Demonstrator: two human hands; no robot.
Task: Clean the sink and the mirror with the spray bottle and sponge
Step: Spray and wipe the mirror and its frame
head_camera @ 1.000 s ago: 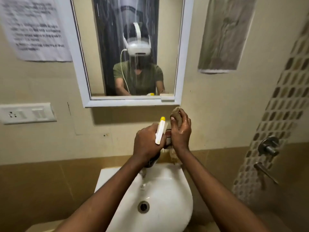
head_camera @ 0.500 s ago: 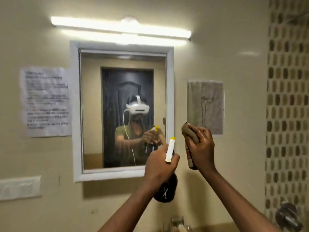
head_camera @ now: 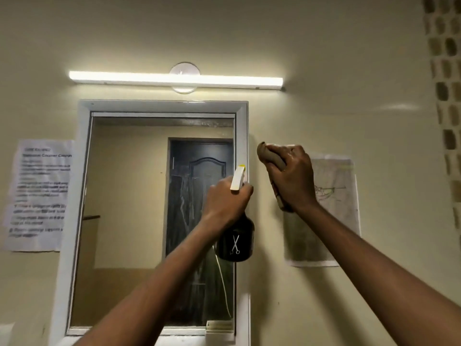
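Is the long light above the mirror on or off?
On. The light is bright white and casts a glow on the wall around it, just above the mirror.

Wall [head_camera: 324,58] carries mirror [head_camera: 129,196] (white-framed), two papers [head_camera: 37,196].

The mirror [head_camera: 129,208] is glossy glass, streaked wet, in a smooth white painted frame. Right of it, the spray bottle [head_camera: 235,242] is shiny black plastic; the sponge [head_camera: 270,156] looks matt, brownish, soft. Paper sheets [head_camera: 37,196] flank the mirror.
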